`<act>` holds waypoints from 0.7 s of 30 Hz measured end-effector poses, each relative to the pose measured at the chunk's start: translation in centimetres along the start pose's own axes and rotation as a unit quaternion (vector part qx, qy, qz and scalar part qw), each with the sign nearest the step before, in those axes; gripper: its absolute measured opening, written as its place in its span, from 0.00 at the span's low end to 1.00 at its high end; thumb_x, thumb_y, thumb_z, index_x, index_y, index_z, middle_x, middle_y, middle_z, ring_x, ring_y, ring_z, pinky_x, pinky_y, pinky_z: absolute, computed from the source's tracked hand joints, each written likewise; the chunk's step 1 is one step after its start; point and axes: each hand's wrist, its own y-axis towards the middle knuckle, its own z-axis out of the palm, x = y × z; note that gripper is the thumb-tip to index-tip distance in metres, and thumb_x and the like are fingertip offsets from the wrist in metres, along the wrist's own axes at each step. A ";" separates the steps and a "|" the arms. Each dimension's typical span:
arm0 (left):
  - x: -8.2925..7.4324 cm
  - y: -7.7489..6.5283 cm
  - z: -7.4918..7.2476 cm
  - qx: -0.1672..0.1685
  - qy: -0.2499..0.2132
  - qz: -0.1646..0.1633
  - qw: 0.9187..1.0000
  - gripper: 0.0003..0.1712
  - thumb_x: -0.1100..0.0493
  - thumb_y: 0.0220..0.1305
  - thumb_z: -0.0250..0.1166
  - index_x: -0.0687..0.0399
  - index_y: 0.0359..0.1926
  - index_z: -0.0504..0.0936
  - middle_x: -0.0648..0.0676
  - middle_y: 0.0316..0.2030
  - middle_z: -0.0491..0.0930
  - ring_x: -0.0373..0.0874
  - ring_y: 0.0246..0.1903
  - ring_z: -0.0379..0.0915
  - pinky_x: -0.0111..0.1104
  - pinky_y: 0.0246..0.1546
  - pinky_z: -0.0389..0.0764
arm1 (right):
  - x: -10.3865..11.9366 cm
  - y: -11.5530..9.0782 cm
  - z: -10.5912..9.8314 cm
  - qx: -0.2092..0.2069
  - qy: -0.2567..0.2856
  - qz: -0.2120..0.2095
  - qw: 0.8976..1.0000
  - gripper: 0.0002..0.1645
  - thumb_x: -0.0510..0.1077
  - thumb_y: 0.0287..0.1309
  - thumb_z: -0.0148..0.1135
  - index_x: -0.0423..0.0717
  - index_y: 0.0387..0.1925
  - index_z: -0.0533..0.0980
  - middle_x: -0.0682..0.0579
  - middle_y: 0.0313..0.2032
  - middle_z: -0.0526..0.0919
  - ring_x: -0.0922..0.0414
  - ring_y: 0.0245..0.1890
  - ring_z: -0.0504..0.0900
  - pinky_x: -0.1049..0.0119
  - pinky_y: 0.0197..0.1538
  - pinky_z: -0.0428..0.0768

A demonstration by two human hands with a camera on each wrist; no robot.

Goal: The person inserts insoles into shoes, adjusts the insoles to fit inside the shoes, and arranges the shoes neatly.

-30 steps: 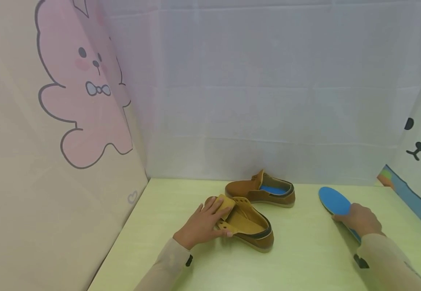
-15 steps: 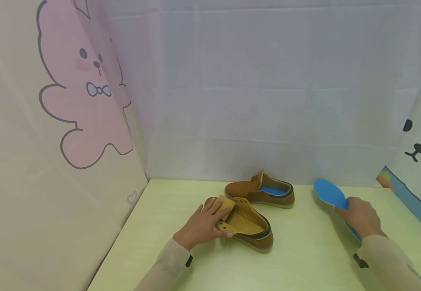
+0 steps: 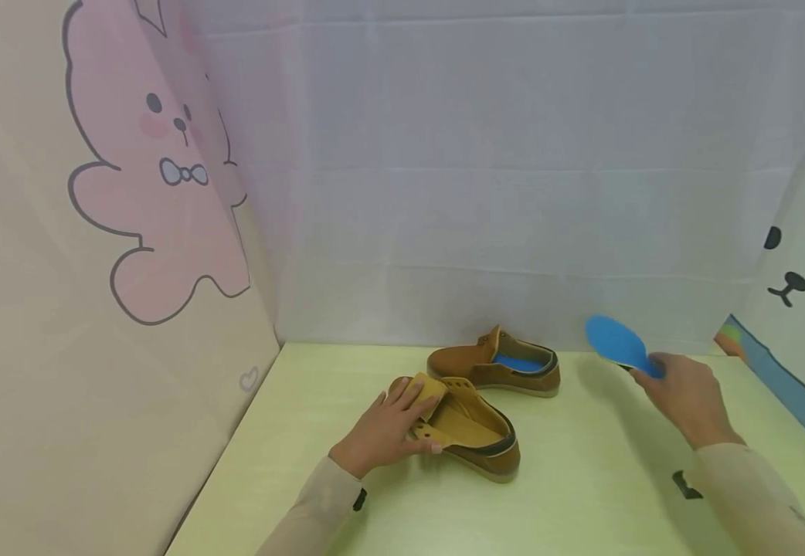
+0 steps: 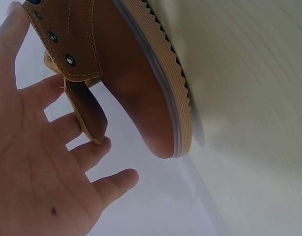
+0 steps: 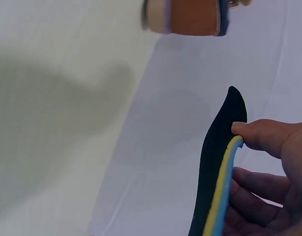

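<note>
My left hand [image 3: 382, 436] rests with spread fingers over the toe of a brown lace-less shoe [image 3: 496, 463], pressing its yellowish tongue [image 3: 432, 392] forward. The thumb lies along the side flap, and the shoe's tan inside shows. In the left wrist view, fingers lie behind the tongue [image 4: 89, 110] and the thumb touches the eyelet edge of the shoe [image 4: 136, 98]. My right hand [image 3: 691, 394] pinches a blue insole [image 3: 611, 340] by one end, raised above the table. From the right wrist, the insole [image 5: 210, 167] shows a dark underside and a yellow-and-blue edge.
A matching brown shoe [image 3: 454, 363] stands behind the first, near the back cloth, with a blue insole [image 3: 519, 364] inside. Pale cloth walls [image 3: 514, 193] surround the yellow-green table [image 3: 583, 486] at the back and sides. A small black piece [image 3: 686, 485] shows beside the right sleeve.
My right hand has lifted the blue insole from low over the table and shifted slightly left, its far end swinging up and leftward. The left hand and both shoes stay put.
</note>
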 end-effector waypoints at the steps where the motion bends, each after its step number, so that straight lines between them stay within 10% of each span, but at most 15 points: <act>1: 0.0 0.0 0.0 0.000 0.001 0.000 1.000 0.47 0.27 0.66 0.56 0.42 0.78 0.62 0.59 0.78 0.52 0.60 0.77 0.43 0.61 0.69 0.59 | 0.5 0.0 -0.2 -0.005 0.000 -0.004 1.000 0.27 0.46 0.63 0.68 0.23 0.51 0.78 0.23 0.50 0.79 0.23 0.46 0.77 0.32 0.43 0.75; 21: -0.1 0.1 -0.4 0.000 0.010 0.000 1.000 0.46 0.27 0.66 0.56 0.42 0.78 0.63 0.59 0.78 0.53 0.58 0.77 0.44 0.62 0.69 0.57 | 9.7 0.1 -3.1 0.033 0.044 -0.038 0.998 0.25 0.47 0.63 0.69 0.32 0.53 0.82 0.30 0.51 0.82 0.28 0.53 0.78 0.34 0.50 0.76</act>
